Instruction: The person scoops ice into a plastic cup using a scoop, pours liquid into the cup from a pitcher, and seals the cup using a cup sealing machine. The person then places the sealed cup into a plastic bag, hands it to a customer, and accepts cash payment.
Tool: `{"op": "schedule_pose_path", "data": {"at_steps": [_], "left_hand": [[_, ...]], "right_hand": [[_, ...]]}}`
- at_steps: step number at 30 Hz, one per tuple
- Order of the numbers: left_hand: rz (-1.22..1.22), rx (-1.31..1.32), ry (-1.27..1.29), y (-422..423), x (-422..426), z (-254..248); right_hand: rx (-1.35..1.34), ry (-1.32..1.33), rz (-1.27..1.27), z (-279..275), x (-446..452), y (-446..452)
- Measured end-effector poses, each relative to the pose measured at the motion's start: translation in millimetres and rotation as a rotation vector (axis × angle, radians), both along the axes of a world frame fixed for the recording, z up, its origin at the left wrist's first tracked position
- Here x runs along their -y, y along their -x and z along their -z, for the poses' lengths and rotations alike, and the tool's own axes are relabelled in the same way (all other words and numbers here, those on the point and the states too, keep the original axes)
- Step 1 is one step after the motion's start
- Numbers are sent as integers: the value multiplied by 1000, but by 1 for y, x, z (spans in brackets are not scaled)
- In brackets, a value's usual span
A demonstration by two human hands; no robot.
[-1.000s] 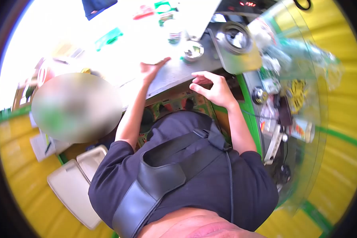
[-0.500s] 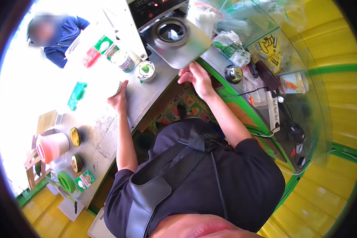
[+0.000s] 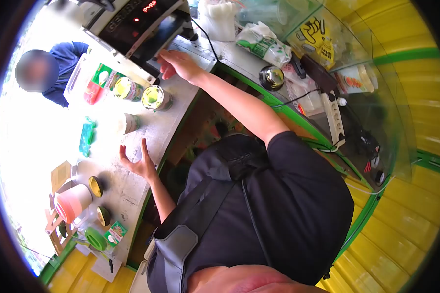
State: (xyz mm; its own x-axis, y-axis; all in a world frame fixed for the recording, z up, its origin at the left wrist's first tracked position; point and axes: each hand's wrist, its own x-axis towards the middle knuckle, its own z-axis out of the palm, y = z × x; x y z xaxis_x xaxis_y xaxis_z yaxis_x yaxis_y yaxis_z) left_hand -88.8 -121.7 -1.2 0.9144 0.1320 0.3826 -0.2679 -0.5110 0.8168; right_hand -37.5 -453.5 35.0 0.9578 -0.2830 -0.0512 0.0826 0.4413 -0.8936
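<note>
My right hand (image 3: 182,66) is at the front of a cup sealing machine (image 3: 132,29) with a red digital display. Its fingers are stretched against the edge of the metal tray (image 3: 164,41), which sits inside the machine. My left hand (image 3: 141,163) hovers over the counter, thumb and fingers spread, holding nothing. Just beyond it stands a pale cup (image 3: 129,123), washed out by glare. Two open cans, a nearer can (image 3: 156,98) and a farther can (image 3: 126,89), stand between the cup and the machine.
Avocado halves (image 3: 96,186), a pink-and-white tub (image 3: 73,201) and a green-lidded container (image 3: 95,238) stand at lower left. At right are a round metal bell (image 3: 271,78), a power strip (image 3: 333,119) and plastic bags (image 3: 264,44). A person (image 3: 54,73) is across the counter.
The metal tray with its round opening, pulled out before, has gone into the machine with my right hand following. My left hand has let go of the cup and drawn back toward me.
</note>
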Motion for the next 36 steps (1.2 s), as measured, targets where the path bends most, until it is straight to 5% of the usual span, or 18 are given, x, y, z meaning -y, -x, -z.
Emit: {"op": "schedule_pose_path", "data": {"at_steps": [7,10,11,14,16,19,23,25,27,36], "left_hand": [[72,162,-28,24,39,-9],[252,210,2,27,63,-18],[368,228,69,29,73,-21],[510,198,112,36,108,-34],[627,193,108,39,134,-41],[803,127,116,49,174,-50],[1033,24,238,65,222,-58],[1098,60,218,69,239,-67],[1161,64,227,73,254,-69],[1087,-161,247,78,264,-51]], "right_hand": [[-276,92,14,-11,4,8],[-198,792,30,-32,29,61],[-151,1075,112,-54,39,96],[-161,1257,392,-77,77,195],[-167,1336,821,-70,110,253],[-698,1717,1205,-83,147,336],[-850,1740,1218,-62,187,397],[-858,1299,1145,-55,193,411],[-778,1311,1158,-66,190,420],[-620,1155,1215,-91,191,484]]}}
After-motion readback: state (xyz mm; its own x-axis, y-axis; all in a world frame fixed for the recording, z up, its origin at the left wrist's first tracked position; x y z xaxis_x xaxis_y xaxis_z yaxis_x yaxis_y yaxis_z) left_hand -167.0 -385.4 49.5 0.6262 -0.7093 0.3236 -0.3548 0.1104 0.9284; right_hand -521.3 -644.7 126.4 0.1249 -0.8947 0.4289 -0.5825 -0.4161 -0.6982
